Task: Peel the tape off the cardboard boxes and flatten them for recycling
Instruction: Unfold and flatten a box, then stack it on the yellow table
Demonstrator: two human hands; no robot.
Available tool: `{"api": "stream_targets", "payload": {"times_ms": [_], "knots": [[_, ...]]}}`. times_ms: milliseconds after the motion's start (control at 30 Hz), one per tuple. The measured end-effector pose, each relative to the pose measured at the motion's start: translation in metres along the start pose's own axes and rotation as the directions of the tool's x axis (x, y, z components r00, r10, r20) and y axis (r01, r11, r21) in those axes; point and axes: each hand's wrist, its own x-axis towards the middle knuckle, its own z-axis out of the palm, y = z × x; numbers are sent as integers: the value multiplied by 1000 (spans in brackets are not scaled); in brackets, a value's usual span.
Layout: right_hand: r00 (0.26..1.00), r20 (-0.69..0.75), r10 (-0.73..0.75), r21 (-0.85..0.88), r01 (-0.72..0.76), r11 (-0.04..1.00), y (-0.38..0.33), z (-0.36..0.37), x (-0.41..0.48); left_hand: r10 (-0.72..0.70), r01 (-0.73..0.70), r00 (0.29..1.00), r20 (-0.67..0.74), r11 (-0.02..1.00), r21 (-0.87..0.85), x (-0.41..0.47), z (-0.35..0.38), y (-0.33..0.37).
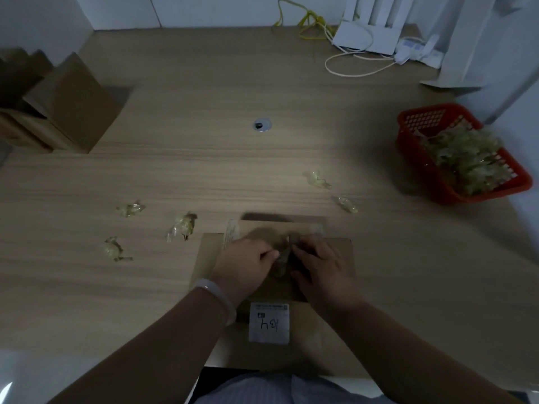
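Left hand point(245, 265) and right hand point(325, 268) both pinch the sticky tape wad point(281, 258) over the box point(312, 342), where it could cling to skin or re-stick to the cardboard.

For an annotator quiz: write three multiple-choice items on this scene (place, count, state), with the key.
1. Where on the table does the red basket stand? A. far left B. right side C. near centre
2. How many loose tape wads lie on the bare table? A. two B. nine C. five
3. What are the left hand and right hand doing? A. both hold a crumpled tape wad over the flattened box B. lying flat C. pointing away
Key: B, it sits at the right edge; C, three left of the box, two right; A, both hands' fingers close on it.
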Motion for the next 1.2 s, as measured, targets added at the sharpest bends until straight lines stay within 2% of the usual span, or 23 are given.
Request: {"api": "stream_targets", "payload": {"times_ms": [133, 333, 433, 667, 800, 867, 967, 1100, 1200], "knots": [[1000, -18, 5, 8, -5, 1000, -1, 0, -1, -92, 89, 995, -29, 992, -91, -1, 6, 6], [999, -44, 0, -3, 0, 1000, -1, 0, -2, -61, 62, 997, -44, 997, 33, -2, 15, 17], [1000, -31, 0, -9, -1, 1000, -1, -1, -2, -43, 42, 992, -121, 999, -9, -5, 13, 14], [1000, -7, 12, -28, -12, 1000, 0, -1, -2, -151, 108, 948, -279, 981, -163, -13, -3, -15], [1000, -27, 15, -3, -15, 1000, -1, 0, -3, -144, 104, 900, -412, 987, -118, -10, -13, -30], [999, -29, 13, -7, -13, 1000, -1, 1, -3, -44, 61, 926, -375, 998, 33, -9, -15, -33], [999, -31, 21, -24, -22, 999, -1, 2, -2, 79, -44, 978, -192, 983, 178, -16, -5, -30], [999, -29, 28, -41, -29, 999, -1, 3, -2, 146, -136, 971, -187, 989, 66, -26, 0, -27], [999, -47, 20, -44, -22, 999, -2, 3, -3, 18, -28, 986, -166, 998, -62, -21, -5, -28]]}}
